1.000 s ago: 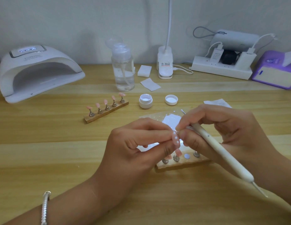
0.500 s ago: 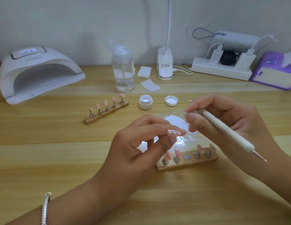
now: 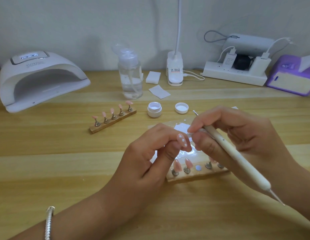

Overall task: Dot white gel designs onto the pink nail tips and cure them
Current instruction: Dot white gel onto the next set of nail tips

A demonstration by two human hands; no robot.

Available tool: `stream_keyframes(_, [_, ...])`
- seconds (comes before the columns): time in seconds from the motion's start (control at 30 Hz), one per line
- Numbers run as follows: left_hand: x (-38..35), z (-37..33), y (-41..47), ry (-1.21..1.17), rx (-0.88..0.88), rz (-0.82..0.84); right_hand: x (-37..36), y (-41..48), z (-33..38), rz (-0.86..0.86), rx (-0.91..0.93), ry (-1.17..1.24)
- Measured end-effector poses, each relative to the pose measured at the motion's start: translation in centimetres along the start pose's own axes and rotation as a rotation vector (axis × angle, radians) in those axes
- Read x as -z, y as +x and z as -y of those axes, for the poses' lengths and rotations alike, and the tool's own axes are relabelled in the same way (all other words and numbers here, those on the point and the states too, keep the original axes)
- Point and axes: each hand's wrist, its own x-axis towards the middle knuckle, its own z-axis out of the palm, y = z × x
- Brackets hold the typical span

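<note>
Pink nail tip (image 3: 182,142): three white dots, pinched by left hand (image 3: 147,163) just above near wooden stand (image 3: 194,177) | right hand (image 3: 237,135) grips dotting pen (image 3: 237,158) beside it | stand's two visible tips (image 3: 177,165) undotted | curing in nail lamp (image 3: 38,78) apparently pending

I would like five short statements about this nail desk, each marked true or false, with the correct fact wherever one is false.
1. The left hand pinches a nail tip that has three white dots. True.
2. The right hand is empty. False: it grips a white dotting pen.
3. The small jar has its lid on. False: the lid lies beside it, on its right.
4. The far wooden stand carries five pink tips. True.
5. The curing lamp is on the right side. False: it is on the far left.
</note>
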Motion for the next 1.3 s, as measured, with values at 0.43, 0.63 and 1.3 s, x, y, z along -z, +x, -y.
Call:
stream_keyframes(0.43, [-0.04, -0.23, 0.07, 0.012, -0.03, 0.046, -0.11, -0.06, -0.4, 0.024, 0.013, 0.04])
stream_keyframes(0.63, [-0.06, -0.17, 0.09, 0.013, -0.025, 0.023, -0.19, -0.09, -0.41, 0.027, 0.011, 0.059])
stream_keyframes(1.3, [-0.03, 0.08, 0.14, 0.002, 0.028, -0.04, -0.05, -0.42, -0.62, 0.044, 0.016, -0.007])
